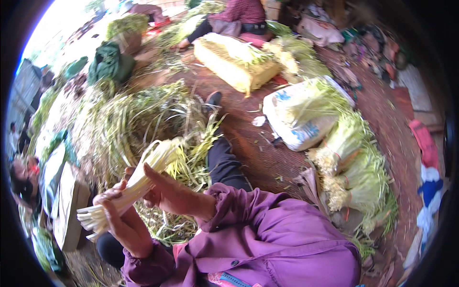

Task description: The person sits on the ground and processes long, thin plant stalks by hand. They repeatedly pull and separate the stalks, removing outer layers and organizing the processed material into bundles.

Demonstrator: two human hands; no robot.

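A bunch of pale, long-stemmed leafy vegetables [138, 183] lies slantwise across both hands, its cut ends at lower left and its yellow-green leaves at upper right. My left hand [122, 215] is closed around the stems near the cut ends. Farther up the bunch, my right hand [161, 190] touches it from the right, thumb raised along the stems; its other fingers are partly hidden behind. Beyond the hands spreads a large heap of loose green stalks and leaves [125, 118].
Tied bundles of pale greens [362, 179] lie at right, beside a white sack [304, 132] with more greens on top. A yellow wrapped block [229, 68] stands ahead, near a seated person [240, 18]. My outstretched leg [226, 161] crosses the red-brown floor. Upright pale board-like object at left [70, 208].
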